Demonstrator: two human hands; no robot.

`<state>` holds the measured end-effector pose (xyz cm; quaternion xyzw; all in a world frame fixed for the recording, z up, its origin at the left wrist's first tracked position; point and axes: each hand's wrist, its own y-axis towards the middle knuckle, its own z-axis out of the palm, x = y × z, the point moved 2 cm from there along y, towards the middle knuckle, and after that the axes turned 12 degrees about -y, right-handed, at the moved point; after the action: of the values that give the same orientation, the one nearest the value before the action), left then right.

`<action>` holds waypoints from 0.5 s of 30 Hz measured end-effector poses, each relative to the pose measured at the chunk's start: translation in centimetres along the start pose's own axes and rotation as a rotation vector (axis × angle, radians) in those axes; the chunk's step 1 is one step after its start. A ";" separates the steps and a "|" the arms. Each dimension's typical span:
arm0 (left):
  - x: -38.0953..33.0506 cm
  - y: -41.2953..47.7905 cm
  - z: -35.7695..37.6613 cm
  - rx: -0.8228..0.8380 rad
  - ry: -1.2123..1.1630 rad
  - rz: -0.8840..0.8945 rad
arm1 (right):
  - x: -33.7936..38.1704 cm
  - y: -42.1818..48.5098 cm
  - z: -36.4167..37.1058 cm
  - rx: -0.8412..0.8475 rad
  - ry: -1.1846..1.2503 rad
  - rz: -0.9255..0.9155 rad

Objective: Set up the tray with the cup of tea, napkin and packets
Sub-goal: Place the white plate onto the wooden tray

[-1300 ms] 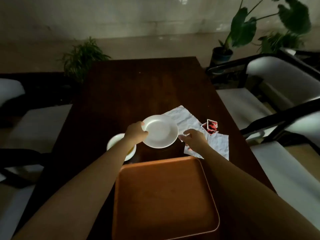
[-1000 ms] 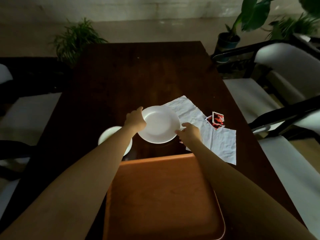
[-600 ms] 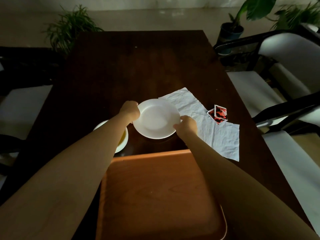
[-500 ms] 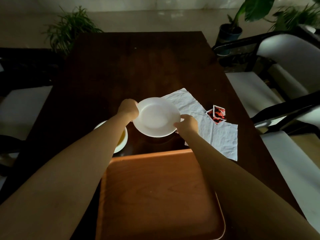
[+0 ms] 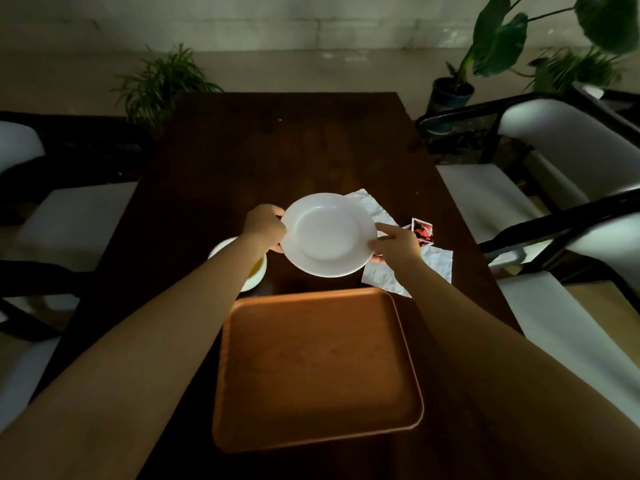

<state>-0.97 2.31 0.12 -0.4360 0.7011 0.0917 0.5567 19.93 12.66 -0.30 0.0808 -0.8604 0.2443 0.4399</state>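
I hold a round white ceramic saucer (image 5: pixel 327 234) above the dark wooden table (image 5: pixel 277 157), my left hand (image 5: pixel 264 227) clamped on its nine o'clock rim, my right hand (image 5: pixel 398 242) pinching its three o'clock rim. An orange-brown wooden tray (image 5: pixel 317 368) lies at six o'clock from the saucer. A white cup of yellowish tea (image 5: pixel 254 270), partly behind my left forearm, stands at eight o'clock. A crumpled white paper napkin (image 5: pixel 433 263) and red-and-white packets (image 5: pixel 422 230) lie at three o'clock.
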 end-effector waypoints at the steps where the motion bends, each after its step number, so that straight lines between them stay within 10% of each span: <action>1: 0.4 -1.1 -0.3 -0.003 -0.012 0.001 | -0.1 -0.7 -0.1 0.007 -0.016 -0.011; 15: 9.4 -14.7 -3.5 -0.059 -0.001 -0.015 | -6.6 -10.4 3.0 0.155 -0.268 -0.040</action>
<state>7.08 -13.54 -1.48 -0.4573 0.6947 0.1084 0.5446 25.38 1.69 -3.39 0.1636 -0.8880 0.2884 0.3186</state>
